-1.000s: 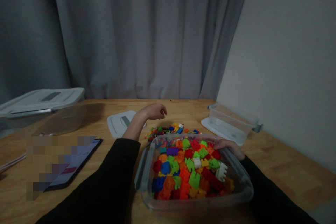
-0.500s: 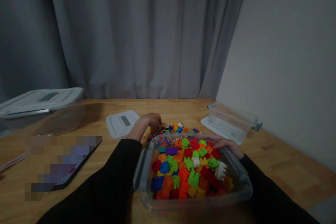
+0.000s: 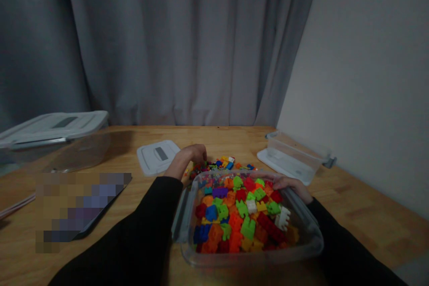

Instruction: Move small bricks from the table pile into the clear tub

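Note:
In the head view a clear plastic box (image 3: 251, 259) full of chunky coloured building bricks (image 3: 234, 219) stands close in front of me. My right hand (image 3: 292, 185) grips its far right rim, fingertips over the inside. Beyond the box's far left corner, my left hand (image 3: 192, 157) reaches to a loose pile of small coloured bricks (image 3: 226, 164). Its fingers are curled downward into the pile's left side. The fingertips are hidden, so what they hold, if anything, cannot be made out. Part of the pile is hidden behind the box.
A white lid (image 3: 156, 156) lies left of the pile. On the right, a clear box (image 3: 295, 154) stands on another white lid (image 3: 268, 161). A large lidded container (image 3: 80, 147) is at the far left, with a blurred-out tablet-like object (image 3: 94, 214) nearer. Behind hangs a grey curtain (image 3: 187, 53).
The whole view has shifted very slightly. My left hand stays at the pile with its fingers bent, and my right hand remains on the box rim.

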{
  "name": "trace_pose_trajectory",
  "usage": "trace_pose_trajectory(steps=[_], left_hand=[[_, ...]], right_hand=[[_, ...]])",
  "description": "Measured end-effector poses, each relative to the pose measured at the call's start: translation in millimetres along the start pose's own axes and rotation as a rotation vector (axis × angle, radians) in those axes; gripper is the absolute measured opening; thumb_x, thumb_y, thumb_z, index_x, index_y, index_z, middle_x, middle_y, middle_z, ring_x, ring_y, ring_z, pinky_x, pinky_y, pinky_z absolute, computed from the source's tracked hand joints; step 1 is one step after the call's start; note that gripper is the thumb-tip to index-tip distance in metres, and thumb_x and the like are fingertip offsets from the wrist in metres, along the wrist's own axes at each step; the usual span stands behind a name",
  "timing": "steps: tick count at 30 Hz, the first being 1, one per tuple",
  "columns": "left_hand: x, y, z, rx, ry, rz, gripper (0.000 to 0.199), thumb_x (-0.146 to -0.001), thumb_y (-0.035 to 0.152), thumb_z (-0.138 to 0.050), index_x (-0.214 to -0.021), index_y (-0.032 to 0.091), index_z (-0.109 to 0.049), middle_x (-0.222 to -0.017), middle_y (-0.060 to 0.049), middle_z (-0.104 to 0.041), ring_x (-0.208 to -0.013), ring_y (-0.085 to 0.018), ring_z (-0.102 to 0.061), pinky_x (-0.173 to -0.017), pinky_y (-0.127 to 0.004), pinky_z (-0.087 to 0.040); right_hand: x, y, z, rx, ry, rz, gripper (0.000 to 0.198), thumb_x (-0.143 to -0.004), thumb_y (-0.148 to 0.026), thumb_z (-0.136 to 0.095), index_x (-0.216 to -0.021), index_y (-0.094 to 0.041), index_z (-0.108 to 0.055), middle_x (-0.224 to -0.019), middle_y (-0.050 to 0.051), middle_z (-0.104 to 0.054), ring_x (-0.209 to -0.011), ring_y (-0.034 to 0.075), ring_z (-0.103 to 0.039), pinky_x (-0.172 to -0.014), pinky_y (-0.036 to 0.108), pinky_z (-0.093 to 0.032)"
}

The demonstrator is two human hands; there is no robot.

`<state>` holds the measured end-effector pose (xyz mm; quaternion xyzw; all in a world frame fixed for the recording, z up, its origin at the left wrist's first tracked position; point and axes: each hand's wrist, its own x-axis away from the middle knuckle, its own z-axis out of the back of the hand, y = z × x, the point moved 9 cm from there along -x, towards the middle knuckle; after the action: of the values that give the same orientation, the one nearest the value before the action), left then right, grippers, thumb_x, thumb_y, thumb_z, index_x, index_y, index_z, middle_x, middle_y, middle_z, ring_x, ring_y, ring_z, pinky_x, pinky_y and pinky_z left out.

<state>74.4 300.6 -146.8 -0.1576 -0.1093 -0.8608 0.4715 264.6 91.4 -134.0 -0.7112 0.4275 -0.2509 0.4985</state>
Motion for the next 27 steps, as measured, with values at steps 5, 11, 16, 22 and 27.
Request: trace_pose_trajectory(steps=[5, 11, 16, 22, 27], left_hand=[[-2.6, -2.1, 2.2, -0.008, 0.033, -0.013, 0.032, -0.090, 0.033, -0.060, -0.117, 0.018, -0.060, -0.122, -0.009, -0.063, -0.104, -0.024, -0.063, -0.087, -0.044, -0.054], [-4.1, -0.1, 7.0, -0.029, 0.065, -0.045, 0.032, -0.090, 0.033, -0.060, -0.117, 0.018, -0.060, -0.122, -0.009, -0.063, -0.104, -0.023, -0.063, -0.087, -0.044, -0.054], [-5.0, 0.4, 9.9, -0.023, 0.093, -0.069, 0.031, -0.090, 0.033, -0.060, -0.117, 0.018, -0.060, -0.122, -0.009, -0.063, -0.104, -0.023, -0.063, -0.087, -0.044, -0.054], [-6.8, -4.2, 11.9, 0.018, 0.121, -0.094, 0.031, -0.090, 0.033, -0.059, -0.117, 0.018, -0.060, -0.123, -0.009, -0.063, -0.105, -0.024, -0.063, -0.088, -0.044, -0.054], [-7.2, -9.4, 12.8, 0.053, 0.122, -0.084, 0.031, -0.090, 0.033, -0.059, -0.117, 0.018, -0.060, -0.122, -0.009, -0.063, -0.104, -0.023, -0.063, -0.087, -0.044, -0.054]], right_hand=[[-0.3, -0.6, 0.0, 0.038, 0.009, -0.002, 0.065, -0.064, -0.018, -0.049, -0.128, -0.014, -0.061, -0.128, 0.008, -0.065, -0.124, 0.026, -0.056, -0.113, 0.041, -0.033], [-0.7, -1.0, 0.6, 0.068, 0.030, 0.005, 0.066, -0.064, -0.020, -0.048, -0.129, -0.014, -0.060, -0.131, 0.008, -0.063, -0.123, 0.026, -0.057, -0.113, 0.042, -0.034], [0.9, -1.8, 2.1, 0.069, 0.018, -0.001, 0.066, -0.063, -0.019, -0.048, -0.126, -0.014, -0.063, -0.127, 0.009, -0.066, -0.122, 0.027, -0.058, -0.111, 0.043, -0.036], [3.9, -8.4, 0.8, 0.235, 0.021, 0.014, 0.065, -0.055, -0.020, -0.047, -0.115, -0.013, -0.070, -0.120, 0.009, -0.069, -0.123, 0.031, -0.057, -0.112, 0.044, -0.035], [6.2, -12.9, -5.7, 0.283, 0.068, -0.008, 0.065, -0.050, -0.022, -0.045, -0.108, -0.013, -0.073, -0.121, 0.010, -0.068, -0.126, 0.034, -0.053, -0.110, 0.046, -0.037]])
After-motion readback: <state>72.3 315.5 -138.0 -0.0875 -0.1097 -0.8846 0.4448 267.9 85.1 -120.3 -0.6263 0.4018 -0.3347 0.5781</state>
